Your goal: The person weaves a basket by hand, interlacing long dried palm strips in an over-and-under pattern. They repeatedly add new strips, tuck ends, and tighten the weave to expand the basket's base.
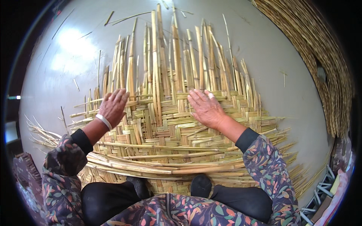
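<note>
A mat of split reed strips (162,140) lies on the floor before me, partly woven. Its upright reed strips (155,56) fan out loose toward the far side. My left hand (113,108), with a white band at the wrist, rests flat on the left part of the weave, fingers stretched out. Palm down on the right of the middle, my right hand (206,110) also has its fingers extended; something white is wrapped on one of them. Both hands touch the crosswise strips near the weave's far edge. What lies under the palms is hidden.
A bundle of long reed strips (177,165) lies crosswise between my hands and my shoes (201,185). On the grey floor (71,64) are scattered reed scraps. A large rolled reed mat (316,49) stands at the far right, a metal rack (323,188) at the lower right.
</note>
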`<move>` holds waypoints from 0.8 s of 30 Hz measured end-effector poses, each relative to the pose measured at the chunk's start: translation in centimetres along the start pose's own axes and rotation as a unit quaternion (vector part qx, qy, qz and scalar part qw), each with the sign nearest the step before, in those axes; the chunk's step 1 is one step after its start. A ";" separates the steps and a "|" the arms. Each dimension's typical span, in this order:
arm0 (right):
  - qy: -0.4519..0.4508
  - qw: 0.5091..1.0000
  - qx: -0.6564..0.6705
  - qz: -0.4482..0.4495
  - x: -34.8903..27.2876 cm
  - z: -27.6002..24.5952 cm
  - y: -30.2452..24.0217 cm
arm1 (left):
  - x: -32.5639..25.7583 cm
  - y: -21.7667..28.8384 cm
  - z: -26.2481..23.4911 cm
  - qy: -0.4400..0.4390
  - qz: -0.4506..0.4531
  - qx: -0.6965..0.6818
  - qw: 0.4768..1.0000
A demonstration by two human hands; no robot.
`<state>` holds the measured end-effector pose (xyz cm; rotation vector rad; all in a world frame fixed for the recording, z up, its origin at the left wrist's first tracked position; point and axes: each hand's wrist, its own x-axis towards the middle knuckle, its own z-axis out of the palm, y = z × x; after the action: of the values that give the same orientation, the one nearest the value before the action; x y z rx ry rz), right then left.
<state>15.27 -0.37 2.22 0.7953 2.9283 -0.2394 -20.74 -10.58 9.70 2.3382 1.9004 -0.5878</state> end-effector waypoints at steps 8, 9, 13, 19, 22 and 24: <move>-0.103 0.992 -0.074 -0.026 1.5 -2.6 -0.7 | 1.1 -4.2 3.6 -0.047 -0.009 -0.213 0.976; -0.123 0.990 -0.071 -0.025 1.8 -3.0 -0.9 | 1.2 -4.4 3.5 -0.029 0.005 -0.243 0.970; -0.150 0.978 -0.135 -0.056 3.8 -5.5 -2.6 | 1.5 -5.2 2.7 -0.152 -0.090 -0.478 0.860; -0.176 0.982 0.063 0.009 11.8 -8.0 -6.4 | 0.9 -5.4 2.5 -0.069 -0.052 -0.367 0.926; -0.068 0.984 0.162 -0.013 14.7 -6.1 -9.9 | 0.1 -4.8 2.3 -0.029 -0.032 -0.331 0.942; -0.055 0.984 0.168 -0.019 15.6 -5.3 -10.8 | -0.5 -4.3 2.2 0.009 -0.011 -0.288 0.957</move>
<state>-3.93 -0.89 6.63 0.7356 2.8367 -0.7706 -25.44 -10.73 8.63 1.9464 1.7891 0.0036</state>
